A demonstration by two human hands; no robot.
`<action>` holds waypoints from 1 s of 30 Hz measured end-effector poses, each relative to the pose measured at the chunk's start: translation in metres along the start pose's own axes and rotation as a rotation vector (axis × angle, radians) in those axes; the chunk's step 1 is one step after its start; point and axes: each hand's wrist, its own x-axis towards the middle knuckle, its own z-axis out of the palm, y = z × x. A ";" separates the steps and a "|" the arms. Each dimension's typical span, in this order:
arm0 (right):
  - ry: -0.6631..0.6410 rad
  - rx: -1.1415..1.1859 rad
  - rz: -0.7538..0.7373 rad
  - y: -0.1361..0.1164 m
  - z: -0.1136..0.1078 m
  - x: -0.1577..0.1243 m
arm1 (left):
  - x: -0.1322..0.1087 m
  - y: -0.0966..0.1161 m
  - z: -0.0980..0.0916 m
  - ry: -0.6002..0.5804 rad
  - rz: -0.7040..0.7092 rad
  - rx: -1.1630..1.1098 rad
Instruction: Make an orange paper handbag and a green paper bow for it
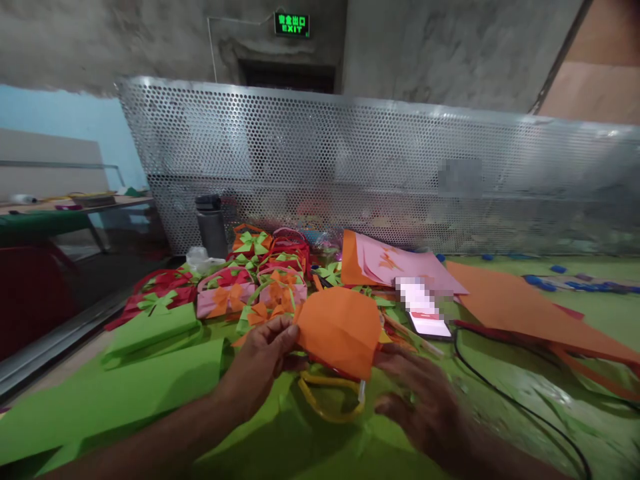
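Observation:
My left hand [263, 363] pinches the left edge of a folded orange paper piece [340, 328], held just above the green-covered table [510, 400]. My right hand [417, 393] supports the same piece from below at its lower right; its fingers are blurred by motion. Under the paper lie yellow-handled scissors [327, 400]. Behind my hands stand several small paper baskets with bows [250, 280] in pink, red, orange and green.
A phone [427, 317] lies right of the paper with a black cable [505, 393] running off it. Orange sheets [520, 307] and a pink sheet [400, 263] lie to the right, green sheets [150, 330] to the left. A grey bottle [211, 223] stands before a perforated metal panel [380, 167].

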 end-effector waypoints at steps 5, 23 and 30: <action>-0.051 -0.088 -0.231 -0.012 -0.009 -0.010 | 0.002 0.001 0.000 -0.116 -0.181 -0.295; -0.236 1.054 0.634 -0.026 0.018 0.043 | -0.030 -0.008 0.015 -0.507 -0.637 -0.354; -0.233 1.073 0.538 -0.034 0.014 0.043 | -0.036 -0.011 0.020 -0.468 -0.679 -0.289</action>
